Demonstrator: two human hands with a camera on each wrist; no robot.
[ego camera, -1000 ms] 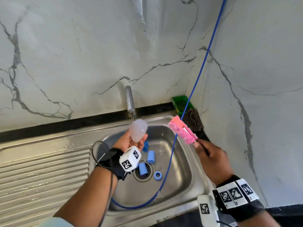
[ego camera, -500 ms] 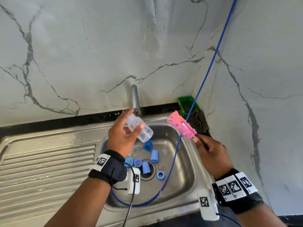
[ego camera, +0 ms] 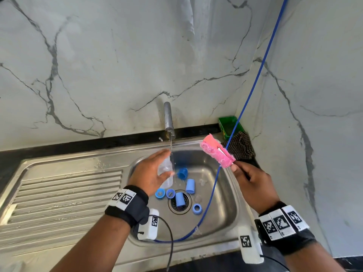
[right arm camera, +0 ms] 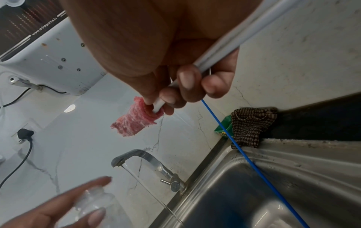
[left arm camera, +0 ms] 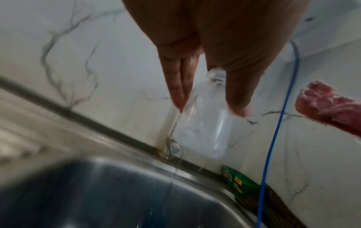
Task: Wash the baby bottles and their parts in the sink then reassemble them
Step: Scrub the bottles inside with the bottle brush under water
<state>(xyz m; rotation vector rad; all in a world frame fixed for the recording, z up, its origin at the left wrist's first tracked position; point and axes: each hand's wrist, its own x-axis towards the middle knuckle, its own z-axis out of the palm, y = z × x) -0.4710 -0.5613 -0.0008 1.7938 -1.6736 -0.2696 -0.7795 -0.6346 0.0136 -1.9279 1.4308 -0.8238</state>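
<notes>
The clear bottle (ego camera: pixel 166 174) sits over the sink (ego camera: pixel 225 222) basin in the left hand (ego camera: pixel 149 173), fingers and thumb nearly straight, pinching it from both sides. Half a second ago it lay tilted with its mouth toward the basin; now it stands steeper, right beside the thin stream from the tap (ego camera: pixel 169 119). The right hand (ego camera: pixel 250 180) has stayed put, its fingers curled round the white handle of the pink brush (ego camera: pixel 217 151), raised above the sink's right rim. Blue caps and rings (ego camera: pixel 179 199) lie scattered round the drain. A blue cord (ego camera: pixel 253 87) crosses the basin. Only the right wrist view shows the tap's bent spout, a white appliance (right arm camera: pixel 48 61) on the wall and a black plug (right arm camera: pixel 24 134); the head view alone shows the blue parts.
</notes>
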